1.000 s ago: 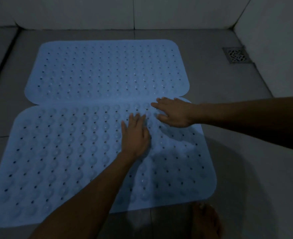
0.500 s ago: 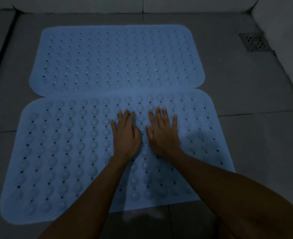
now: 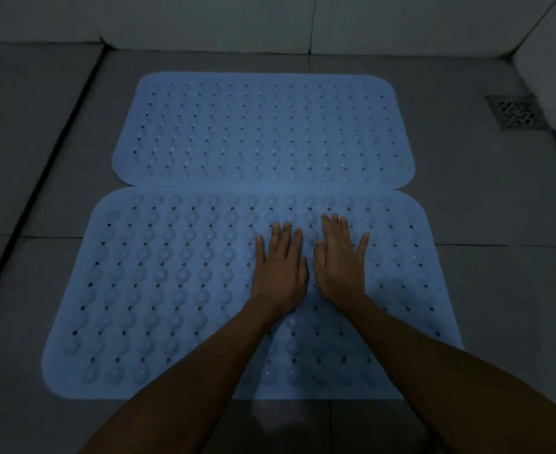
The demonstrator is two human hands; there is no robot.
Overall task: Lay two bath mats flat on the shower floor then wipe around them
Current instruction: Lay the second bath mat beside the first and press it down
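Two pale blue rubber bath mats with rounded corners, studded with rows of small holes and raised bumps, lie on the grey tiled shower floor [image 3: 499, 290] in the middle of the frame. The far mat [image 3: 263, 132] sits in the upper centre; the near mat [image 3: 171, 290] fills the lower centre, and its far edge meets or slightly overlaps the far mat's near edge along one seam. Both look flat, with no curled corner visible.

What could go wrong from here, as a judgement: the seam is the weak spot. If the palms push forward rather than straight down, the near mat could ride up over the far one or buckle into a ridge. The bumps suggest suction cups, so uneven pressing may leave parts unstuck that creep once wiping starts around the edges. The dim light also makes a lifted edge easy to miss.

The left hand [image 3: 279, 270] and the right hand [image 3: 340, 267] lie side by side, just apart, on the upper middle of the near mat. Each grip is fully spread: fingers straight and slightly fanned, palms down, holding nothing, only pressing on the mat.

At the upper right of the frame a square metal floor drain [image 3: 515, 114] sits near the white wall [image 3: 204, 21], well apart from the mats. No cloth is in view.
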